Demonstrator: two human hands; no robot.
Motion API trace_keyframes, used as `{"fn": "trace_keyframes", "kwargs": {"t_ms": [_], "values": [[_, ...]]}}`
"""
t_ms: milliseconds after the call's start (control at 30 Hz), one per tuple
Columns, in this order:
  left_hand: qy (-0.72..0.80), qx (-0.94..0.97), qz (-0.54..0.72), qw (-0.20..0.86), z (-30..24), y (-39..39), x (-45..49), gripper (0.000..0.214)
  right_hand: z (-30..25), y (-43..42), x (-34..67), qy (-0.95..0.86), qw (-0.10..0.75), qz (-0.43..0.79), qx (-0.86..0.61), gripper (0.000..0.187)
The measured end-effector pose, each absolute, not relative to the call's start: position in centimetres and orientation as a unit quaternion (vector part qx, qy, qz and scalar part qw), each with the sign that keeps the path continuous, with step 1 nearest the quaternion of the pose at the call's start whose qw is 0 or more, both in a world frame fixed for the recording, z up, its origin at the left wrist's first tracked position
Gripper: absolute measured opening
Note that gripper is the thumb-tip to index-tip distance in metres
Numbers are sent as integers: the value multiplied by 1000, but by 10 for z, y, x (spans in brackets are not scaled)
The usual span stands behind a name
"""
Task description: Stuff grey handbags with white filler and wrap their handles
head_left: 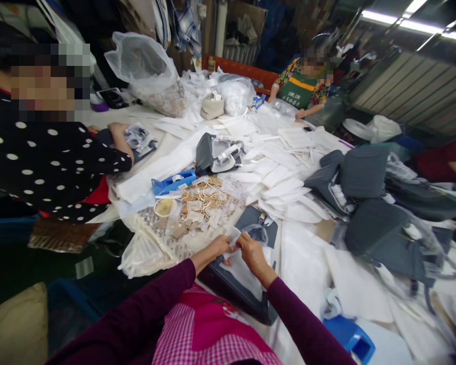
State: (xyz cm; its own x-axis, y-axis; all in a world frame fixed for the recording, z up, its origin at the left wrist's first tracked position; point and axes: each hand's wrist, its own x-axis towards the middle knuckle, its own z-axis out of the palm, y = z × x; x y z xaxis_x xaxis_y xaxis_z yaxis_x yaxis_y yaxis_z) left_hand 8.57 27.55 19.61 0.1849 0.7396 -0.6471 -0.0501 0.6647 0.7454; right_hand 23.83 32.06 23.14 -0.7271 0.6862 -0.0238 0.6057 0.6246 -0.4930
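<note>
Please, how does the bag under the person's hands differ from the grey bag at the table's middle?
The near bag has the left hand and right hand over it; no hand touches the middle bag. A broad white sheet lies across the near bag, whereas narrower white-wrapped pieces show on the middle bag. Both are dark grey.

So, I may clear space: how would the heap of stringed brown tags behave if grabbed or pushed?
The tag heap would probably snag when grabbed: its pale strings loop over one another. A handful is likely light, the tags being small and flat. Pushed, it may spread, lying loose.
</note>
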Motion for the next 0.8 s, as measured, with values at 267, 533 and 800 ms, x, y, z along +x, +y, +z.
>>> {"fn": "trace_keyframes", "kwargs": {"t_ms": [267, 533, 800], "values": [[557, 337, 310, 692, 201, 272, 85, 28, 232, 351, 226, -895, 19, 288, -339, 23], [556, 386, 297, 673, 200, 276, 87, 41, 234, 363, 223, -863, -8, 368, -346, 18], [558, 391, 291, 672, 196, 278, 87, 35, 236, 383, 216, -833, -86, 449, -311, 26]]}}
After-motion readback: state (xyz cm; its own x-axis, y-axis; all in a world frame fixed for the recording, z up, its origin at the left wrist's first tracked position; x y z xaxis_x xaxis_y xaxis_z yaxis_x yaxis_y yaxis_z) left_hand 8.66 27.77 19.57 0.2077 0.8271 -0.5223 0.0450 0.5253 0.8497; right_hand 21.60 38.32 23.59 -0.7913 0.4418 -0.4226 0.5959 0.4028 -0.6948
